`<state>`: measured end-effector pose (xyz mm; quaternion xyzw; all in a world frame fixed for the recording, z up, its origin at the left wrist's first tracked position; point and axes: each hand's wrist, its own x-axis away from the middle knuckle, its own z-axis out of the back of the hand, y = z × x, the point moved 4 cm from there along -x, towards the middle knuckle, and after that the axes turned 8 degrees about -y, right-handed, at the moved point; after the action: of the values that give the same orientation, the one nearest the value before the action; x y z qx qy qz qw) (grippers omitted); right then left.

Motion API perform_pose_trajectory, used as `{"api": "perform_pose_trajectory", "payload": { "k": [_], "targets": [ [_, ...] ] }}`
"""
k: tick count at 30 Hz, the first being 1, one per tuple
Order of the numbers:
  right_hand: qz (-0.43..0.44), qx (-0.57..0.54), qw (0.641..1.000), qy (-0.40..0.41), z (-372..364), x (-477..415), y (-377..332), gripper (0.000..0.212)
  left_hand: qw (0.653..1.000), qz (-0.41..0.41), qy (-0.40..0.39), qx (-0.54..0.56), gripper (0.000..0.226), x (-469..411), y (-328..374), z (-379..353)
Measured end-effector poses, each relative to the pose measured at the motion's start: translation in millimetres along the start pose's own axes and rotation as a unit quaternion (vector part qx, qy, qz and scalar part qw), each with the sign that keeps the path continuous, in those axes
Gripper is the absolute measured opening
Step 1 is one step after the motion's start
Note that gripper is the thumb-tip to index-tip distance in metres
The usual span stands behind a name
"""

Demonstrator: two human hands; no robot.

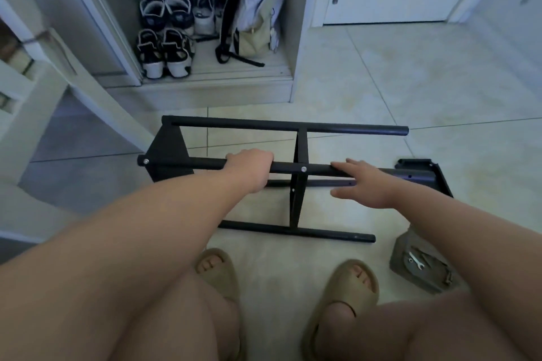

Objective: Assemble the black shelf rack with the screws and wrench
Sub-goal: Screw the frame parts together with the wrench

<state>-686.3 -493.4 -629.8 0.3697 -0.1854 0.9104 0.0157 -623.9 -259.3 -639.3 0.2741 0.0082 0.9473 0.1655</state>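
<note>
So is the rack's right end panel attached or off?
Off. The loose end panel lies on the floor beside the rack, whose right tube ends are bare.

Tiled floor (pixel 410 82) beneath rack (pixel 293 125), bag (pixel 431 275)

Bare forearms (pixel 164 214) and knees, both feet in chunky tan open-toed foam slides (pixel 352 293)

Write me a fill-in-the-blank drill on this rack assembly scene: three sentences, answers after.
1. The left hand and right hand both touch the upper bar of the black shelf rack; only the ____ one curls round it.
2. The wrench lies on a grey packet beside the person's ____ foot.
3. The rack lies on the tiled ____.
Missing words: left; right; floor.
</note>
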Motion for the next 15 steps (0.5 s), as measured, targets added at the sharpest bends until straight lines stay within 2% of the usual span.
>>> {"api": "perform_pose_trajectory", "payload": {
  "k": [4,6,10,15],
  "targets": [
    [-0.013,0.027,0.996,0.083,10,5,-7,0.075,0.998,0.004,0.066,0.024,0.025,4,2,12],
    [-0.018,0.069,0.992,0.106,12,2,-7,0.073,0.997,0.01,0.07,0.023,0.027,3,2,12],
    [0.006,0.075,0.989,0.129,13,-15,-6,0.071,0.997,0.042,0.059,0.029,0.036,-9,-7,9],
    [0.034,0.105,0.981,0.158,22,-62,-8,0.074,0.995,0.043,0.081,0.05,0.031,-47,-29,13]
  ]
}}
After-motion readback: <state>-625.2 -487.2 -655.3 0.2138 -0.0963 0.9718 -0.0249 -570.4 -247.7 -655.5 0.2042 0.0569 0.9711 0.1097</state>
